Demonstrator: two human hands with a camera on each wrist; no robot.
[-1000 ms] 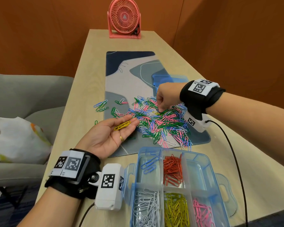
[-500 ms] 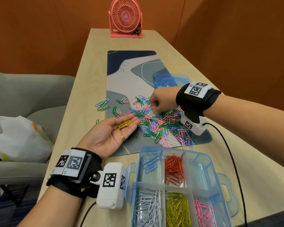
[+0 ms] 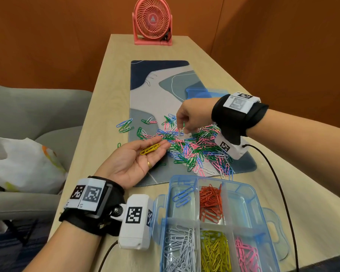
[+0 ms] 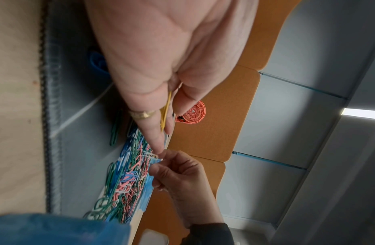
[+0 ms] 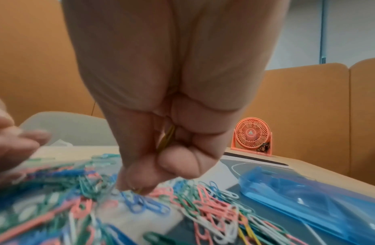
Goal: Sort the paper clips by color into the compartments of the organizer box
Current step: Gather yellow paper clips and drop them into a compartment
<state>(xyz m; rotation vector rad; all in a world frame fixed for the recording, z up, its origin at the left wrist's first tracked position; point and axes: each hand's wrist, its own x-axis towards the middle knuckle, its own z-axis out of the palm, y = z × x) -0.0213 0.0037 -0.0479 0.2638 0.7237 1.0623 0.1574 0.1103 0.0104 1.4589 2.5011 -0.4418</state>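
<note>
the clip pile covers the near half of the mat, from 9 to 3 o'clock of its centre. bare mat lies toward 12 o'clock, up to the fan. bare surface runs along the 9 o'clock edge, broken by a few stray clips. the blue lid lies at 1 o'clock of the pile. the organizer box blocks 6 o'clock; a black cable crosses the surface at 4 o'clock.

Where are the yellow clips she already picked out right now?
In the head view, the yellow clips lie on the fingers of the upturned left hand, left of the mixed pile on the mat.
</note>
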